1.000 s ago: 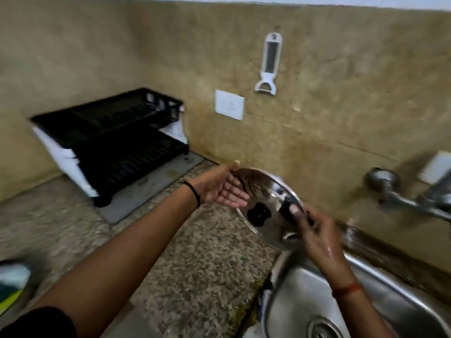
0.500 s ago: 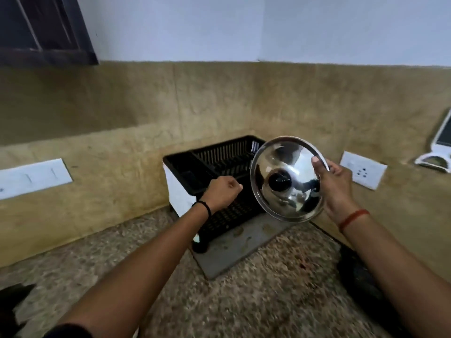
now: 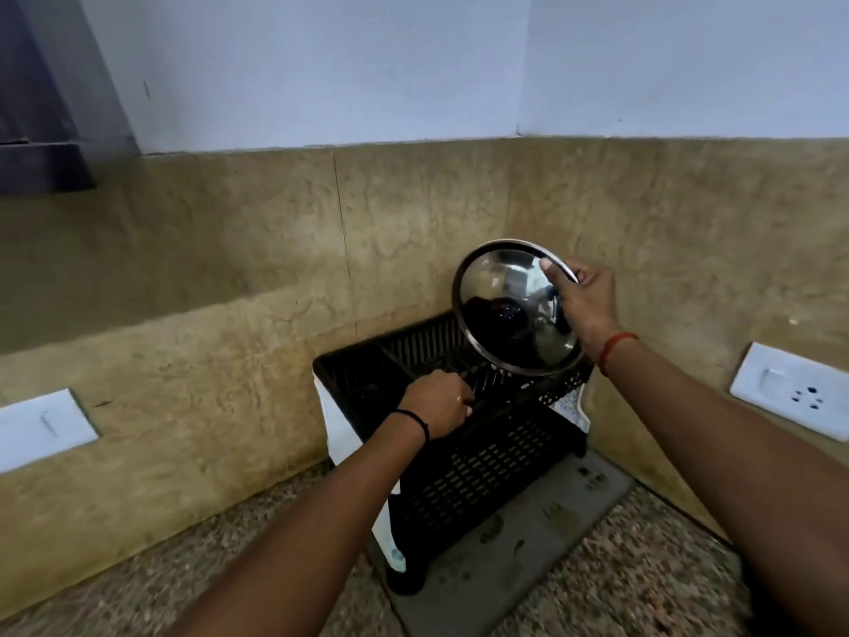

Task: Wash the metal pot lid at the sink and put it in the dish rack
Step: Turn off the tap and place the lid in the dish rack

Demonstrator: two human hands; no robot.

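Wall plates flank the scene: a white switch plate (image 3: 43, 428) is set into the tan backsplash at far left. Next comes the left forearm, reaching in from the bottom edge with a black band (image 3: 416, 421) around the wrist. The left hand (image 3: 438, 403) rests on the front rim of the upper tier of the black dish rack (image 3: 464, 462); its fingers are curled down over that rim, though how tightly they close on it cannot be told. The rack stands in the corner on a grey drip tray (image 3: 514, 549), which lies on the speckled stone counter (image 3: 193, 572).

Above the right end of the upper tier is the metal pot lid (image 3: 500, 287), held tilted with its domed top and black knob (image 3: 505, 317) facing the camera. Its lower edge is just over the rack; whether it touches is unclear. The right hand (image 3: 585, 302) pinches the lid's upper right rim, thumb on the front face and the other fingers behind. A red thread (image 3: 613, 351) circles that wrist. At far right, a white socket plate (image 3: 795, 392) sits on the wall.
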